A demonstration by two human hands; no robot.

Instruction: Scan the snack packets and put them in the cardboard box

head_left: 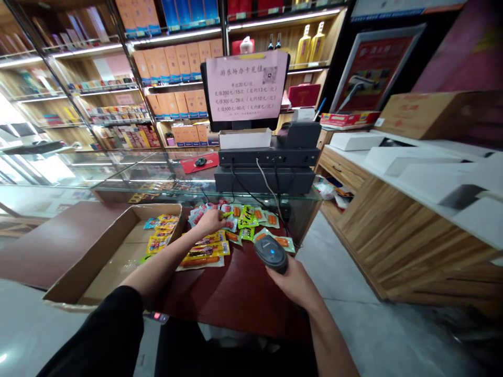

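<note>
My right hand (294, 283) is wrapped round the handle of a dark grey barcode scanner (271, 253), which has a small blue light on top. It is held above the front part of the dark red table (231, 298). Farther back, my left hand (212, 222) is among small snack packets, its fingers closed at a yellow-green packet (226, 214). Green packets (247, 215) and clear packets with orange sausages (282, 242) lie to its right. Below my left wrist are long yellow sausage packets (207, 250). Pink-and-blue packets (196, 215) lie to its left.
An open cardboard box (74, 262) holding several yellow packets stands at left. Behind the packets, a glass counter carries a black cash drawer (267, 180), a monitor with a pink sign (245, 89) and trailing cables. A wooden cabinet (377, 225) stands at right.
</note>
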